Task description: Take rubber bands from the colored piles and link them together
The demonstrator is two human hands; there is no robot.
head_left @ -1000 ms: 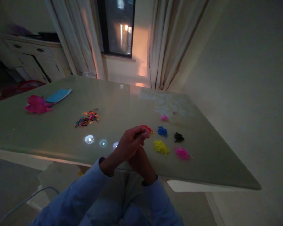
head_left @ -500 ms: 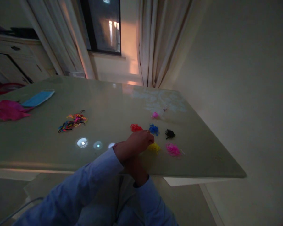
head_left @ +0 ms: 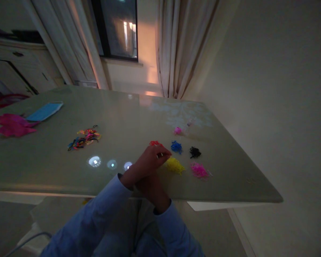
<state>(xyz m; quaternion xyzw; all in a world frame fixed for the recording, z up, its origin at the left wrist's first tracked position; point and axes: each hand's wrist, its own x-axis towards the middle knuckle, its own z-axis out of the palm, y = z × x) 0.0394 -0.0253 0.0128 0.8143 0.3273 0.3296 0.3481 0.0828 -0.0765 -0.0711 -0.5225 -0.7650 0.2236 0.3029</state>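
My left hand (head_left: 152, 157) reaches across the table, its thumb and fingertips pinched together between the red and yellow piles. Anything in the pinch is too small to make out. Beneath it, my right hand (head_left: 150, 186) is crossed under the left wrist, its fingers mostly hidden. Close to the left fingertips lies a pile of small yellow rubber bands (head_left: 176, 166). Partly covered behind the hand are red bands (head_left: 155, 143). Blue bands (head_left: 176, 147), black bands (head_left: 195, 152) and pink bands (head_left: 199, 170) form separate heaps to the right.
A mixed-colour heap of bands (head_left: 85, 138) lies on the left of the table (head_left: 123, 117). Farther left are a pink crumpled cloth (head_left: 15, 125) and a blue face mask (head_left: 45, 111). A small pink item (head_left: 177, 131) sits beside a clear object (head_left: 188, 125) at the back right.
My left hand has drawn back a little to the left, off the yellow bands, so more of that pile shows. The right hand has shifted slightly left too.
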